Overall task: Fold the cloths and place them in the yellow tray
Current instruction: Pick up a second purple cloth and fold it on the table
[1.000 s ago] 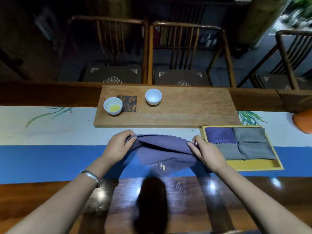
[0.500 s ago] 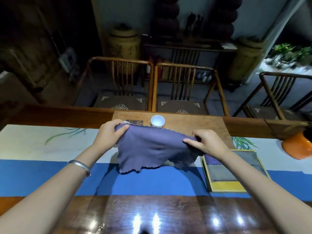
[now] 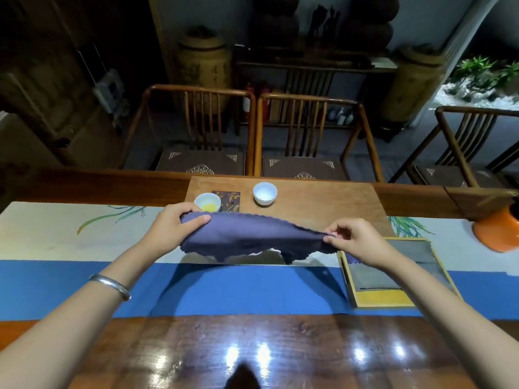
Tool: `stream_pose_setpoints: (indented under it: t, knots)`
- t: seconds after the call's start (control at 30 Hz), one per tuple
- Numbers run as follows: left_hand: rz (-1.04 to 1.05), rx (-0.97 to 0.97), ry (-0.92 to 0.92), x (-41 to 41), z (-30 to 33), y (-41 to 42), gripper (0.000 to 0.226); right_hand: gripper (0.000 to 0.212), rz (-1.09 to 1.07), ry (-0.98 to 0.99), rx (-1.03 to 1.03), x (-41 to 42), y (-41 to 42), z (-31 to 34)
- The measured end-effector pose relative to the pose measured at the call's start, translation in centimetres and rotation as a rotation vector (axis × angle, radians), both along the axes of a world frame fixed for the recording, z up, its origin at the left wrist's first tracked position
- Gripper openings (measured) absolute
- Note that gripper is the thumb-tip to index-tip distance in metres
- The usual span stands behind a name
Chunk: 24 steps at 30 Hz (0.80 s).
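A purple cloth (image 3: 250, 235) with a scalloped edge hangs stretched in the air above the table runner. My left hand (image 3: 174, 228) grips its left end and my right hand (image 3: 356, 242) pinches its right end. The yellow tray (image 3: 379, 300) lies to the right, partly under my right forearm. Folded grey cloths (image 3: 370, 277) lie in it, and a bit of purple cloth shows at its far left corner.
A wooden board (image 3: 323, 209) beyond the cloth carries two white cups (image 3: 264, 193), one with yellow liquid (image 3: 207, 203), and a dark coaster (image 3: 229, 199). An orange vessel (image 3: 497, 234) stands at far right. Wooden chairs (image 3: 309, 136) line the table's far side.
The cloth came up off the runner into the air, and my hands have drawn apart, pulling it out wide and taut. The hanging part looks shorter now.
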<state>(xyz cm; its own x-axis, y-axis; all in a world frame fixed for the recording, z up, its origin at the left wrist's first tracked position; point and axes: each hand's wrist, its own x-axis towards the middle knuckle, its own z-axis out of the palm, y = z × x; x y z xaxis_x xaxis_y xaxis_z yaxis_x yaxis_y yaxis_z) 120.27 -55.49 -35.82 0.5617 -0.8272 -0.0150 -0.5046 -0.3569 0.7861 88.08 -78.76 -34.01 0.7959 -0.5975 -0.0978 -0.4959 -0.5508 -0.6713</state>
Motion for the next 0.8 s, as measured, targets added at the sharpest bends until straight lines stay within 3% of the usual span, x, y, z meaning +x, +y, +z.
stream_pose_setpoints:
  t: [0.27,0.6,0.8]
  knots:
    - [-0.209,0.212,0.155,-2.7,-6.5,6.1,0.019,0.022,0.161,0.233,0.299,-3.4,3.3,-5.7]
    - [-0.206,0.479,0.074,-3.2,-12.5,8.3,0.016,0.022,0.184,0.471,0.275,-0.6,4.6,-10.5]
    - [-0.188,0.549,0.085,-3.7,-14.6,8.4,0.032,0.028,0.083,0.479,0.194,1.0,4.5,-13.6]
